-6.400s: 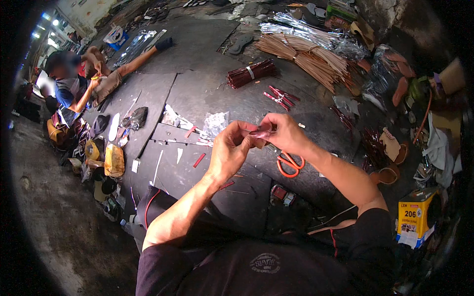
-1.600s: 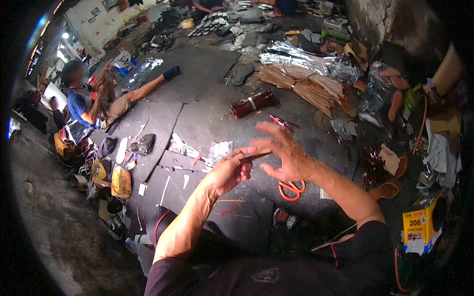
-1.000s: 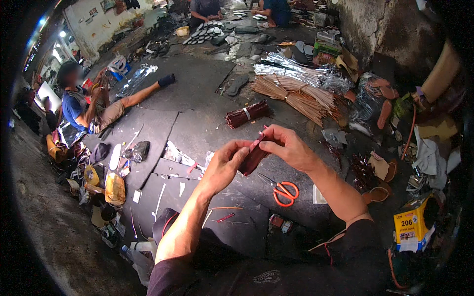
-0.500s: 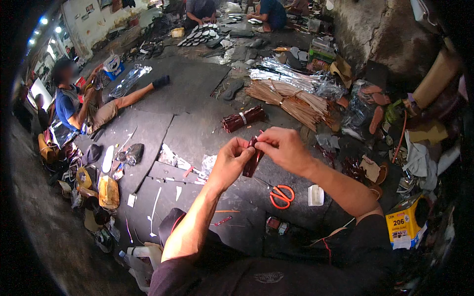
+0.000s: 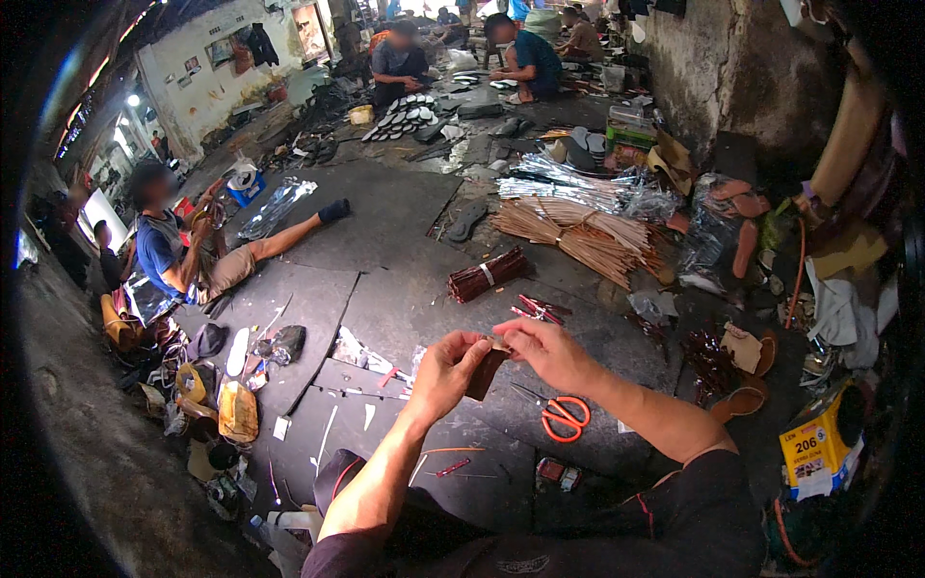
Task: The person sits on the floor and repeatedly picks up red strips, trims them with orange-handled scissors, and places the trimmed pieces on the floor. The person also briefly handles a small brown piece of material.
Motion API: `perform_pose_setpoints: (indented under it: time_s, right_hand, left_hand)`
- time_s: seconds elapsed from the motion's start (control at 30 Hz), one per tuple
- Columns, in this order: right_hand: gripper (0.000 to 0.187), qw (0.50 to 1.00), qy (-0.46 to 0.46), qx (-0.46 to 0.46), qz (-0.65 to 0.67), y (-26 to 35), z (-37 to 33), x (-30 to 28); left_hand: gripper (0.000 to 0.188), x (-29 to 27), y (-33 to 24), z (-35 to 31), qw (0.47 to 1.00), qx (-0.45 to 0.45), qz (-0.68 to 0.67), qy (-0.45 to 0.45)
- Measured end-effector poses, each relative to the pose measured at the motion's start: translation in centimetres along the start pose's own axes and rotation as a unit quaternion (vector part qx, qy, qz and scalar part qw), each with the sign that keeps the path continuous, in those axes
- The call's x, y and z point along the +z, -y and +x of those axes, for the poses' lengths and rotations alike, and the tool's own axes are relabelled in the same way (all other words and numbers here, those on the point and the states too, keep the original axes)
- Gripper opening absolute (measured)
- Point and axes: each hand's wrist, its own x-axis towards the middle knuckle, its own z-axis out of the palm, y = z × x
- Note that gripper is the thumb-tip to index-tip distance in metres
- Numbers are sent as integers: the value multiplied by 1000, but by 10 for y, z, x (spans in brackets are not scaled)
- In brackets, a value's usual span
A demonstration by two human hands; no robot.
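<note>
Both my hands are raised over the dark floor and meet at a small flat piece of dark brown, leather-like material (image 5: 485, 376). My left hand (image 5: 443, 374) pinches its upper left part between thumb and fingers. At the top edge, the closed fingertips of my right hand (image 5: 547, 349) touch the piece; a pale bit shows between the fingertips. Just beyond my right hand lie several loose dark red strips (image 5: 541, 308). Farther off is a banded bundle of dark red strips (image 5: 489, 274). Scissors with orange handles (image 5: 567, 418) rest below my right wrist, blades pointing left.
Large bundles of tan strips (image 5: 583, 239) and silvery strips (image 5: 568, 183) lie ahead. A person (image 5: 169, 241) sits at the left with one leg stretched out; others sit at the back near white sole-shaped pieces (image 5: 400, 118). A yellow box (image 5: 814, 443) stands at the right.
The view has tilted up, so the scene sits lower. The piece has turned from a shiny dark red look to a duller brown. The loose red strips beyond my hands now show.
</note>
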Motion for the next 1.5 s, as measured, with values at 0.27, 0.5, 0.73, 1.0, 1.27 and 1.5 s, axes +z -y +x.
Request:
perform_pose_setpoints:
  time_s: [0.27, 0.5, 0.73, 1.0, 1.27, 1.5]
  right_hand:
    - [26, 999, 0, 48, -3, -13, -10, -2]
    - [17, 948, -56, -175, -261, -9, -15, 10]
    - [16, 871, 46, -253, -419, -14, -11, 3]
    - [16, 999, 21, 37, -13, -13, -12, 5]
    - [15, 972, -5, -120, -200, -14, -13, 12]
    - [16, 914, 39, -265, -305, -16, -9, 5]
  left_hand:
    - [18, 24, 4, -7, 994, 27, 96, -32]
    - [18, 20, 13, -6, 996, 43, 81, -20]
    - [20, 10, 11, -3, 993, -35, -100, 48]
    - [16, 14, 1, -8, 997, -31, 61, 24]
    - [24, 10, 9, -7, 999, -32, 21, 22]
    - [22, -1, 11, -7, 992, -58, -101, 55]
